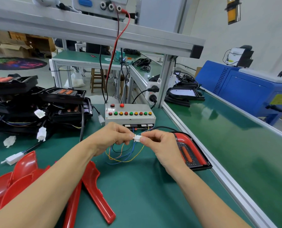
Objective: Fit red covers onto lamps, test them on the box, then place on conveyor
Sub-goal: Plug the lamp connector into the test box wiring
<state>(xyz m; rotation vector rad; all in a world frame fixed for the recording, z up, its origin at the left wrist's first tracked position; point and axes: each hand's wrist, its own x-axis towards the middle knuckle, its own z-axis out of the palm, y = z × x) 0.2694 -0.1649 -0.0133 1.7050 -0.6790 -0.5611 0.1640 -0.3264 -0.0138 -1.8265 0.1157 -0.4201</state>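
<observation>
The conveyor [235,137] is the biggest thing here, a shiny green belt running along the right side and off into the distance, with an aluminium rail [207,155] between it and the bench. The bench [137,186] has a darker green mat on top.

Left side of the bench has a messy pile of black lamps [38,102] with no covers on, their wires and white plugs hanging out the front. Nearer the camera on the left sit the loose red covers [20,175], stacked and overlapping, one long one poking out toward the middle.

At the back of the bench, roughly centre, is the test box [129,115], grey-white with a row of red, green and yellow buttons plus two red ones above. Red and black leads run up from behind it to the shelf overhead.

One lamp [188,150] already wearing its red cover lies on the bench just beside the rail, right next to the right hand.

Both hands are in front of the box. The left hand [114,137] and right hand [160,143] each pinch one end of a white connector [137,138] between thumb and fingertips. Thin coloured wires [125,153] loop down from it onto the mat.
</observation>
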